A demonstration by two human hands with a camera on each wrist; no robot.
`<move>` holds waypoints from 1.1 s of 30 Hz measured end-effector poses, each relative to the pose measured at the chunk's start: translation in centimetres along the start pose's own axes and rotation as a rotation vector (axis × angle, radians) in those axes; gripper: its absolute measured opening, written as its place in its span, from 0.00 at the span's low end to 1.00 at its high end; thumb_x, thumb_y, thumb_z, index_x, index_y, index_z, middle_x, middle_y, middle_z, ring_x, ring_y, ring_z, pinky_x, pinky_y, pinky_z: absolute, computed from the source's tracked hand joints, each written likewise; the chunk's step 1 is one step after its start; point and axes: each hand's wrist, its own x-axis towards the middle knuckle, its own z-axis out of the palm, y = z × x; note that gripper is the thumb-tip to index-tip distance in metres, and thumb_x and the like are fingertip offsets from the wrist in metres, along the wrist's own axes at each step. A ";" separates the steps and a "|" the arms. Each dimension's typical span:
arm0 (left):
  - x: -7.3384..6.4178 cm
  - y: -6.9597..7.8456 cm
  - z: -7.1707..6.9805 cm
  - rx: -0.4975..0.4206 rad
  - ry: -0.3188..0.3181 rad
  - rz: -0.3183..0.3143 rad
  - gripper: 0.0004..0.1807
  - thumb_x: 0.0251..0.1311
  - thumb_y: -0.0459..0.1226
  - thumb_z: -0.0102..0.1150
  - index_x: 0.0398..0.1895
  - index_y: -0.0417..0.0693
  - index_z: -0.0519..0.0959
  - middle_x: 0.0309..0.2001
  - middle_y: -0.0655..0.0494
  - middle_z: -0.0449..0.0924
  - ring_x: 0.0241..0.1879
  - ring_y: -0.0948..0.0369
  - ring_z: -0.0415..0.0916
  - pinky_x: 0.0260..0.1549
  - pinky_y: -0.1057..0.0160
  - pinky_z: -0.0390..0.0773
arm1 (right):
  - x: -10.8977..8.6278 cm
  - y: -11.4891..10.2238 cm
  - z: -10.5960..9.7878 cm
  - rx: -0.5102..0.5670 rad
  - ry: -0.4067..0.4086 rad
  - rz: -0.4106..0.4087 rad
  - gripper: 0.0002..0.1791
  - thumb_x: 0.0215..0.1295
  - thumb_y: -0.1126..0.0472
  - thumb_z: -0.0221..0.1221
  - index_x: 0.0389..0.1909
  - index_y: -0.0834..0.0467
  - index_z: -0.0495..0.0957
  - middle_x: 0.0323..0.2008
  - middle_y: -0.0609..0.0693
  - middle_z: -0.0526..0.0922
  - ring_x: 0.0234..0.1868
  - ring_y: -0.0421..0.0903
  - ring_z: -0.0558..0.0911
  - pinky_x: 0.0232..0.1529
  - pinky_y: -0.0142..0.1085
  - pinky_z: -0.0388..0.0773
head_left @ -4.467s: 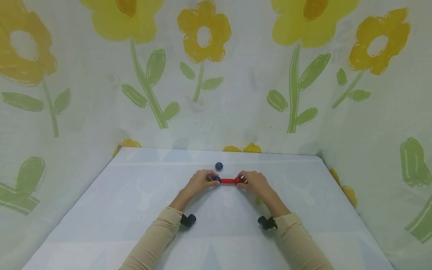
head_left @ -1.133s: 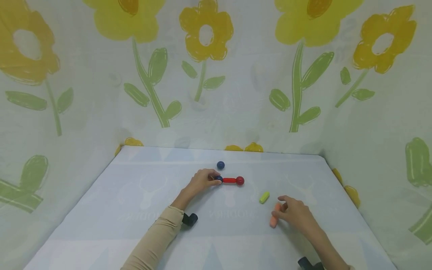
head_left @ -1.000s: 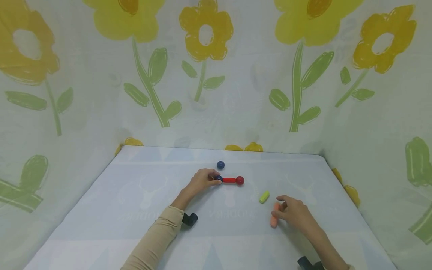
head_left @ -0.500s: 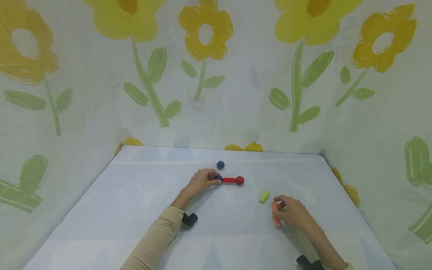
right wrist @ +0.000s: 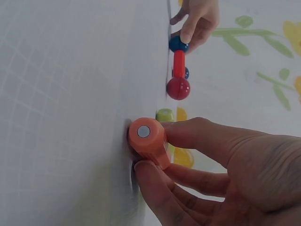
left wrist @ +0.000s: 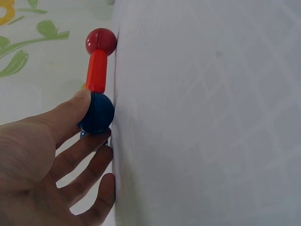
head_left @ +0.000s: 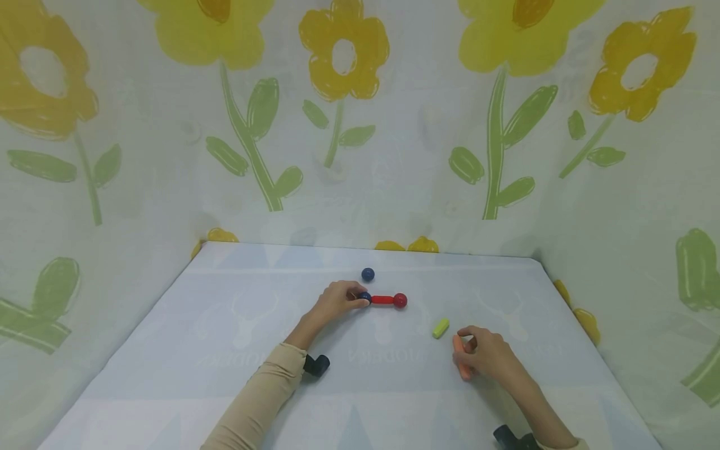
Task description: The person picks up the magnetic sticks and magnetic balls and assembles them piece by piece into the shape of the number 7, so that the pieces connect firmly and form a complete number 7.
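My left hand [head_left: 336, 299] pinches a dark blue ball [left wrist: 99, 113] between thumb and fingers. That ball joins a short red magnetic rod [head_left: 382, 300], whose other end carries a red ball [head_left: 400, 300]; the joined piece lies along the table. Nearer the front right, my right hand [head_left: 488, 353] has an orange magnetic rod [right wrist: 148, 140] between thumb and fingers, low at the table surface. A round metal tip shows on the rod's end in the right wrist view, while the thumb covers part of its side in the head view.
A second blue ball [head_left: 368, 274] sits behind the joined piece. One lime-green rod [head_left: 440, 328] lies between that piece and my right hand. The white table [head_left: 270, 400] is enclosed by flower-printed cloth walls [head_left: 394, 187].
My right hand has left the red ball, moved to the front right and taken hold of the orange rod, which has turned slightly. The left hand has kept its place on the blue ball.
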 end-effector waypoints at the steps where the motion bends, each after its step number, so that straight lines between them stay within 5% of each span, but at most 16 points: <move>1: 0.0 0.0 0.0 0.000 -0.001 -0.003 0.17 0.57 0.43 0.69 0.50 0.51 0.83 0.42 0.57 0.86 0.39 0.62 0.77 0.44 0.62 0.78 | 0.0 0.0 0.0 0.001 -0.001 0.002 0.29 0.54 0.57 0.69 0.57 0.63 0.76 0.30 0.48 0.80 0.28 0.42 0.74 0.27 0.35 0.70; 33: 0.2 -0.2 0.1 0.016 0.005 0.008 0.17 0.57 0.44 0.69 0.49 0.51 0.84 0.42 0.57 0.86 0.38 0.63 0.76 0.43 0.63 0.78 | 0.1 0.2 0.0 0.031 -0.001 0.013 0.27 0.55 0.59 0.68 0.56 0.63 0.76 0.31 0.49 0.79 0.28 0.43 0.74 0.26 0.35 0.70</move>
